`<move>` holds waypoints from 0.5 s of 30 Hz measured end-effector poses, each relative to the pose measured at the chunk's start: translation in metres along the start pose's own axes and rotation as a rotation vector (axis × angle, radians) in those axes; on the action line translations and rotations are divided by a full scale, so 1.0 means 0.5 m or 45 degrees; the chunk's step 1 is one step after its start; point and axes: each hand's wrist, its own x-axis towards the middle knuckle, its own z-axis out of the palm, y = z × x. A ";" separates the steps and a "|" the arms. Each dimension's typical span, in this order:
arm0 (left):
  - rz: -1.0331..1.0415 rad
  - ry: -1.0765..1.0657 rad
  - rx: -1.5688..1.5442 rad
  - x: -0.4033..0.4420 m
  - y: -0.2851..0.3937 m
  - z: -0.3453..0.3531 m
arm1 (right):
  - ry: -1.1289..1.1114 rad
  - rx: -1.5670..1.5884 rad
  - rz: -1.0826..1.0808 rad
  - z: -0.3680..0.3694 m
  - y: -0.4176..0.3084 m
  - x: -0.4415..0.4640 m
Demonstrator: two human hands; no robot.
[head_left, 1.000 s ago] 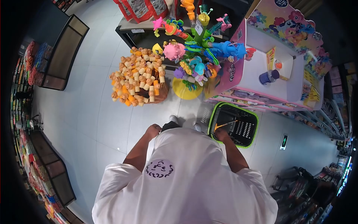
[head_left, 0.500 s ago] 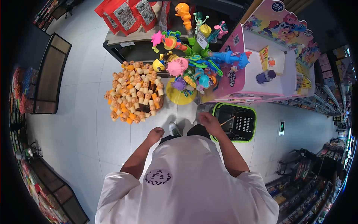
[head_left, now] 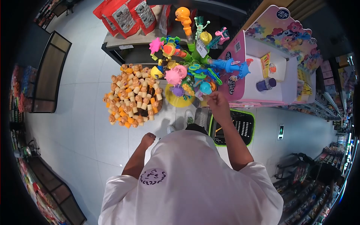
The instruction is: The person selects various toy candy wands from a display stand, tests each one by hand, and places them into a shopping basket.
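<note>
The right hand [head_left: 218,105] has risen from beside the green-rimmed black basket [head_left: 254,125] to the toy stand [head_left: 180,101]. Its fingers are bent; whether they pinch anything, I cannot tell. Nearest is a rounded, glossy blue toy [head_left: 205,88], low on the stand. The left hand [head_left: 149,139] is loosely curled, its contents unclear. The basket holds an orange stick [head_left: 219,130]; the pink display [head_left: 277,94], a purple jar [head_left: 266,84].

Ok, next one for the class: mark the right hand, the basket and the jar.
Right hand [head_left: 219,105], head view: middle of the hand.
Basket [head_left: 244,128], head view: slotted inside.
Jar [head_left: 264,85], head view: side of its body.
</note>
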 end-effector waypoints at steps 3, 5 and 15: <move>-0.132 0.058 -0.099 -0.032 -0.034 -0.035 | 0.072 0.040 0.015 0.006 0.009 0.020; -0.163 0.069 -0.145 -0.043 -0.026 -0.045 | 0.080 0.093 0.006 0.011 0.017 0.031; -0.061 0.038 -0.335 -0.021 0.154 -0.021 | -0.089 0.464 0.326 0.044 0.003 0.065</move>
